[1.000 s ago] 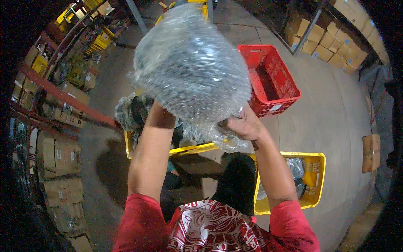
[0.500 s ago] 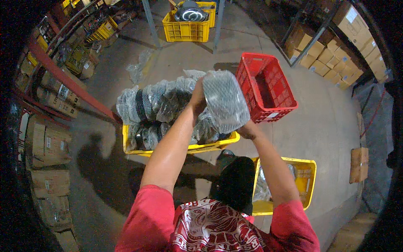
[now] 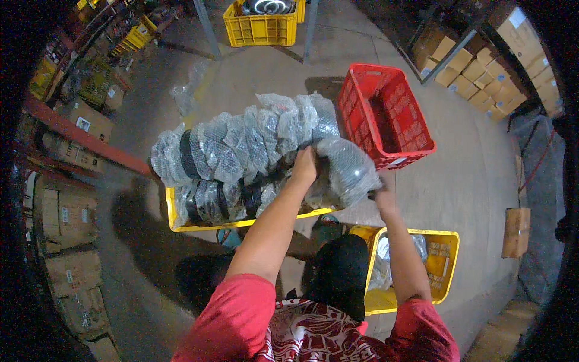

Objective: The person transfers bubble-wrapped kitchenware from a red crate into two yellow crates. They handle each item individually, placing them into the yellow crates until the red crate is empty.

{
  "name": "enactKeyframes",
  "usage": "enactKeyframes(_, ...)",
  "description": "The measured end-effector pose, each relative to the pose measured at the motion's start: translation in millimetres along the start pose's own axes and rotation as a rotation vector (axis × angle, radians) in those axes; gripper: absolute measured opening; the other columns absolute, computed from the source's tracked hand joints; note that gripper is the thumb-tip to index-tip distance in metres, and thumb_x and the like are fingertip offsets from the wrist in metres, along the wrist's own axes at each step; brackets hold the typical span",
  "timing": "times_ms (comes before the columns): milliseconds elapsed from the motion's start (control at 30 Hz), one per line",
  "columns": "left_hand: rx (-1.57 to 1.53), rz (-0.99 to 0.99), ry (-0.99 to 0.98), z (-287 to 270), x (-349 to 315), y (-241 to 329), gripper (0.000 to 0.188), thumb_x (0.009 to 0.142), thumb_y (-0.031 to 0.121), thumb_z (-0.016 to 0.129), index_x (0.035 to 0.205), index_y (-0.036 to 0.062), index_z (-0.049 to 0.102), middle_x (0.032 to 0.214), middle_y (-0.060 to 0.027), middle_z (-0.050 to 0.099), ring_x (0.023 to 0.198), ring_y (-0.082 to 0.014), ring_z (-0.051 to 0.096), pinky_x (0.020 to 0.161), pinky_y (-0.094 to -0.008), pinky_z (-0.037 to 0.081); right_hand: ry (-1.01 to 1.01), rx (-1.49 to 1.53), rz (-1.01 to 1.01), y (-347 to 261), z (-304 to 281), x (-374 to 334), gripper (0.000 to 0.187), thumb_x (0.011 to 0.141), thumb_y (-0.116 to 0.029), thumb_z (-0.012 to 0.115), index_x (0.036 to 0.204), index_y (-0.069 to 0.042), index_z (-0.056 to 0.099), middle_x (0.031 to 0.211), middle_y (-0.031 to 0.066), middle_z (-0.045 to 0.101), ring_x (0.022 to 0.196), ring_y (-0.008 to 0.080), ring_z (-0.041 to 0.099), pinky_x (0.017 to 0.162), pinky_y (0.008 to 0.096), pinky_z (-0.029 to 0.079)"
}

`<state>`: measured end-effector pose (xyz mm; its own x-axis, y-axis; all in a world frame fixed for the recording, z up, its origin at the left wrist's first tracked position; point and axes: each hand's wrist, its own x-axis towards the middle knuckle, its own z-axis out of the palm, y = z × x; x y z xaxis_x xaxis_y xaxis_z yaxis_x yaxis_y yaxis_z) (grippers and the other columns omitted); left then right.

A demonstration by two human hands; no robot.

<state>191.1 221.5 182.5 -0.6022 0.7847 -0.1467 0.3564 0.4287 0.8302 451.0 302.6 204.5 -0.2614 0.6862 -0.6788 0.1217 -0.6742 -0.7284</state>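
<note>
A rounded bundle in clear bubble wrap (image 3: pixel 348 170) is tilted over the right end of a yellow crate (image 3: pixel 171 208). My left hand (image 3: pixel 306 167) grips its left side, fingers partly hidden behind the wrap. At the bundle's lower right edge, my right hand (image 3: pixel 386 202) is closed on it, slightly blurred by motion. Beside the bundle, several similar bubble-wrapped pieces (image 3: pixel 229 148) stand packed in rows, rising above the crate's rim. Some show dark curved surfaces through the plastic. What the wrap holds cannot be made out clearly.
A red crate (image 3: pixel 416 154) stands just beyond the bundle to the right. Near my right forearm is a smaller yellow crate (image 3: pixel 451 259) with wrapped pieces inside. Another yellow crate (image 3: pixel 259 30) sits at the back. Cartons (image 3: pixel 72 259) line the left; more boxes (image 3: pixel 482 78) fill the right shelving.
The bundle has come down and tilted to the right, toward the crate's right end. My left hand moved lower and rightward along with it; my right hand shifted right. More wrapped pieces now show.
</note>
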Motion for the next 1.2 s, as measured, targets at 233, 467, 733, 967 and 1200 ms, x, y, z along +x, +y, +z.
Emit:
enactKeyframes(233,0.356,0.071,-0.243,-7,18,23,0.034,0.091,0.005,0.043,0.123,0.0003,0.053,0.125,-0.0301,0.055,0.118,-0.0448,0.052,0.1,-0.0492,0.043,-0.067,-1.098,-1.003,-67,77,-75,0.099,0.071,-0.043,0.078,0.152,-0.017,0.027,0.133,0.0276,0.049,0.113,0.0466,0.057,0.095,0.0486,0.049)
enactKeyframes(467,0.137,0.163,-0.204,9,-20,-9,0.03,0.096,0.014,0.039,0.118,0.0011,0.054,0.113,-0.0295,0.057,0.111,-0.0469,0.054,0.094,-0.0519,0.044,-0.006,-1.422,-0.609,-26,89,-106,0.106,0.064,-0.043,0.081,0.152,-0.026,0.025,0.123,0.0391,0.047,0.096,0.0531,0.061,0.086,0.0536,0.053)
enactKeyframes(733,-0.224,-0.13,-0.081,39,-6,-41,0.037,0.099,0.026,0.036,0.121,0.0026,0.055,0.123,-0.0286,0.055,0.118,-0.0463,0.052,0.101,-0.0498,0.041,-0.032,-1.374,-0.637,-33,106,-81,0.107,0.063,-0.042,0.081,0.152,-0.026,0.024,0.123,0.034,0.051,0.102,0.0516,0.06,0.089,0.0532,0.052)
enactKeyframes(967,0.083,-0.175,-0.106,27,-11,-41,0.043,0.093,0.024,0.051,0.126,-0.0042,0.055,0.124,-0.0284,0.059,0.118,-0.0431,0.056,0.103,-0.046,0.04,0.014,-1.381,-0.502,-36,108,-82,0.109,0.065,-0.045,0.08,0.151,-0.012,0.021,0.132,0.0325,0.05,0.11,0.045,0.06,0.092,0.0496,0.051)
enactKeyframes(1200,-0.039,-0.046,-0.154,-20,-51,-43,0.052,0.086,0.009,0.057,0.135,-0.0045,0.05,0.121,-0.0206,0.063,0.111,-0.0315,0.06,0.099,-0.038,0.044,-0.067,-1.162,-0.713,-17,72,-59,0.121,0.067,-0.067,0.075,0.155,-0.012,0.013,0.14,0.0321,0.042,0.117,0.0442,0.057,0.096,0.0518,0.049)
